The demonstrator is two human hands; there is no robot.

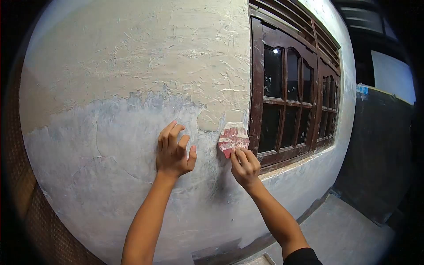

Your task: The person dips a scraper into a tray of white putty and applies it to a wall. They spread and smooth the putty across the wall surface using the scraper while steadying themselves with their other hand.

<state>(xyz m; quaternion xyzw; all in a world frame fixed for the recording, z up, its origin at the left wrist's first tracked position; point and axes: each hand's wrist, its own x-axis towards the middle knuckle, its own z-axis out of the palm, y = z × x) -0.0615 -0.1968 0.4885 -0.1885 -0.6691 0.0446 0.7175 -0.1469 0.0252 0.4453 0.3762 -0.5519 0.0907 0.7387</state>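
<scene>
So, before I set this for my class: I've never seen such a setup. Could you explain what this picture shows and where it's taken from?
There is no machine here, only a person's two bare hands. The single picture comes from a camera worn on the person's head, looking forward and down.

The right hand grips a flat red scraper, smeared with pale material, in its fingers. The left hand holds nothing; whether it touches the wall is unclear.

The upper wall carries a rough cream coating; the lower part looks greyish white. Right of the scraper is a brown wooden window.
</scene>
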